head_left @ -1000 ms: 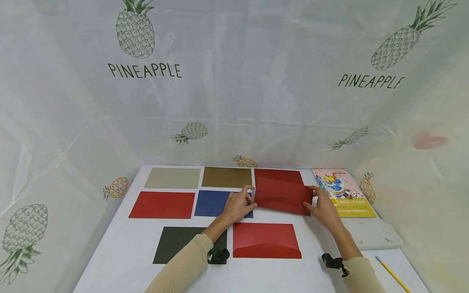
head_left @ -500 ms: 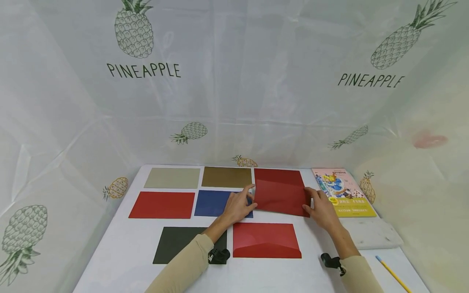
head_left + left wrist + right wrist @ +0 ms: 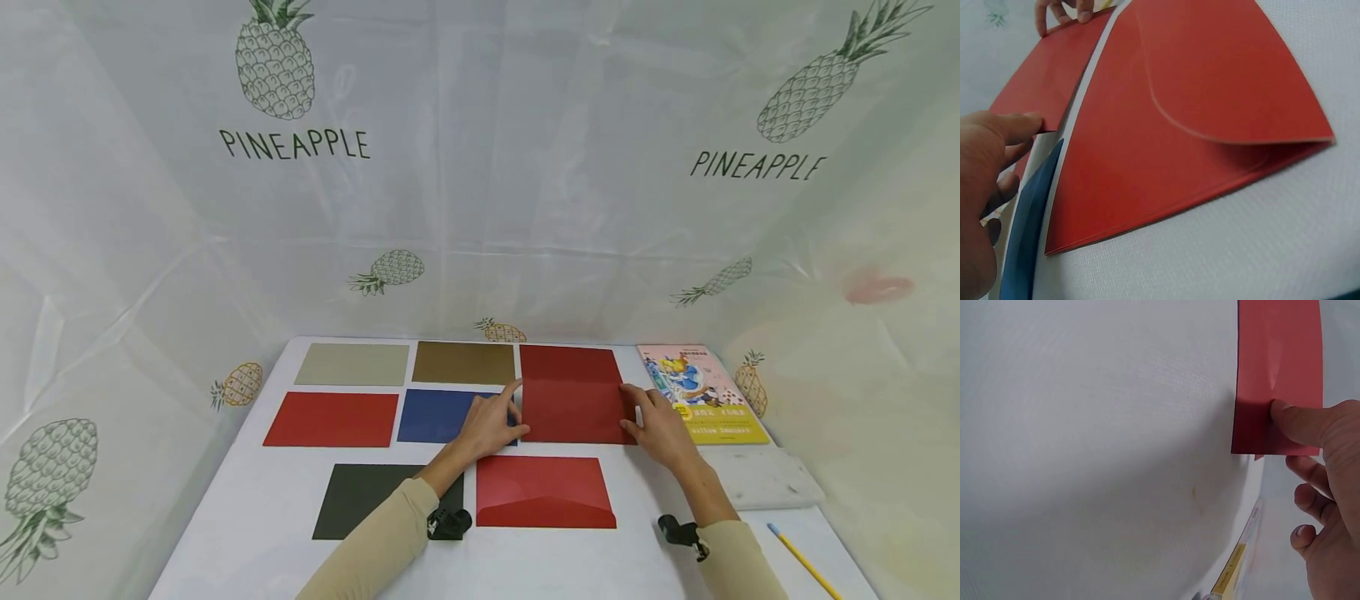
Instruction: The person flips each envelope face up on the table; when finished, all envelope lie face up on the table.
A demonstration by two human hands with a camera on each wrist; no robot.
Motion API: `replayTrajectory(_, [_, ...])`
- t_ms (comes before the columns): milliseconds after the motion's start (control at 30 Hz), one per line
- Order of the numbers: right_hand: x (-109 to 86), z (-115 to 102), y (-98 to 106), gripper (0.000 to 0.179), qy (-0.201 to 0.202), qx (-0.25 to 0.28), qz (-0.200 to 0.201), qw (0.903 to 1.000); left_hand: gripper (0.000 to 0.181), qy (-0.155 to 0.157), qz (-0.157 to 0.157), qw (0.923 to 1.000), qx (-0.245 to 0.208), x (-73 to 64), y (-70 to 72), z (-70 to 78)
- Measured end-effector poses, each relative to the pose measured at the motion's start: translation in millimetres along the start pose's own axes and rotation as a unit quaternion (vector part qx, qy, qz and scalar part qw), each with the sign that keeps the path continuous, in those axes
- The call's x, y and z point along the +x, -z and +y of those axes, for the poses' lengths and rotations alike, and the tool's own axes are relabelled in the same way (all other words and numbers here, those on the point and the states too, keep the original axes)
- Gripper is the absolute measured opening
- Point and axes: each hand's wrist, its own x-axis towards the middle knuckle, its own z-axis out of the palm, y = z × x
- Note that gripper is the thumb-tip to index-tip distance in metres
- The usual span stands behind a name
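Observation:
A dark red envelope [image 3: 576,417] is held by its two sides, a little above the white table. My left hand [image 3: 486,425] pinches its left edge near the front corner; in the left wrist view the thumb lies on that corner. On the right edge, my right hand [image 3: 662,427] pinches it, thumb [image 3: 1297,422] on the upper face and fingers below. Another dark red sheet or envelope [image 3: 567,363] lies behind, partly covered by the held one. Nearer me lies a red envelope [image 3: 545,487] with its flap slightly raised. A blue rectangle [image 3: 435,415] is partly under my left hand.
Beige [image 3: 352,364], brown [image 3: 465,362], red [image 3: 332,419] and blackish [image 3: 367,500] paper rectangles lie to the left. A picture book [image 3: 701,396] rests on a white slab [image 3: 757,479] at right, with a yellow pencil [image 3: 804,560] in front.
The held dark red envelope has shifted slightly left and levelled, its edges now lining up with the dark red piece behind. My right hand moved a little left; the left hand barely moved.

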Motion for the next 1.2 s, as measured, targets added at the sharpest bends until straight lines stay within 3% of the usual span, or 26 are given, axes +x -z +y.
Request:
replayTrajectory(267, [0.3, 4, 0, 0.067, 0.012, -0.006, -0.023, 0.9996, 0.092, -0.015, -0.029, 0.9993, 0.018, -1.4, 0.8, 0.3])
replayTrajectory(633, [-0.2, 6, 1, 0.062, 0.010, -0.024, -0.039, 0.9989, 0.089, 0.025, -0.052, 0.9983, 0.008, 5.8, 2.9, -2.4])
replayTrajectory(933, [-1.0, 8, -3, 0.055, -0.005, -0.023, -0.073, 0.9971, 0.082, 0.022, -0.101, 0.9924, 0.067, 10.5, 3.8, -7.3])
replayTrajectory(1200, [-0.8, 2, -2, 0.054, -0.025, 0.003, -0.104, 0.9943, 0.074, -0.003, -0.100, 0.9896, 0.103, 6.7, 2.5, -12.4])
